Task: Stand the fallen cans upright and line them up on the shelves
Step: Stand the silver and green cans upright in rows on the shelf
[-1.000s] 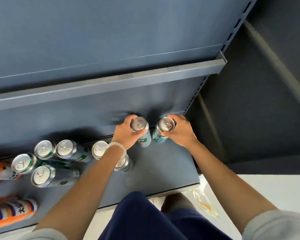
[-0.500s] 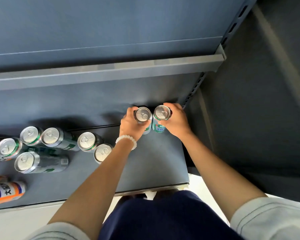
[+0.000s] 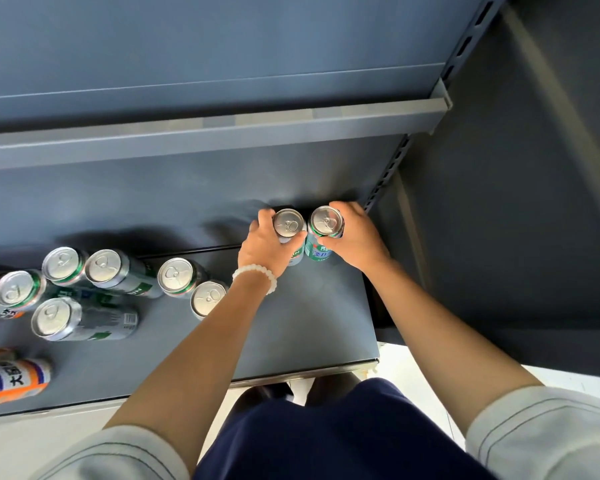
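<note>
Two green-and-silver cans stand upright side by side at the back right of the bottom shelf (image 3: 309, 323). My left hand (image 3: 265, 247), with a white bead bracelet, grips the left can (image 3: 289, 223). My right hand (image 3: 355, 237) grips the right can (image 3: 326, 221). Several more green cans stand to the left, among them one near my left forearm (image 3: 207, 297) and another behind it (image 3: 175, 276). One green can (image 3: 84, 320) stands further left, leaning in this wide view. Orange cans (image 3: 13, 379) lie at the far left edge.
An upper shelf lip (image 3: 222, 129) overhangs the back of the bottom shelf. The slotted upright post (image 3: 392, 168) stands just right of the held cans. Dark wall and white floor lie to the right. My knees in dark trousers sit below the shelf's front edge.
Both hands have pushed the two held cans toward the back right corner and closer together. The other cans have not moved.
</note>
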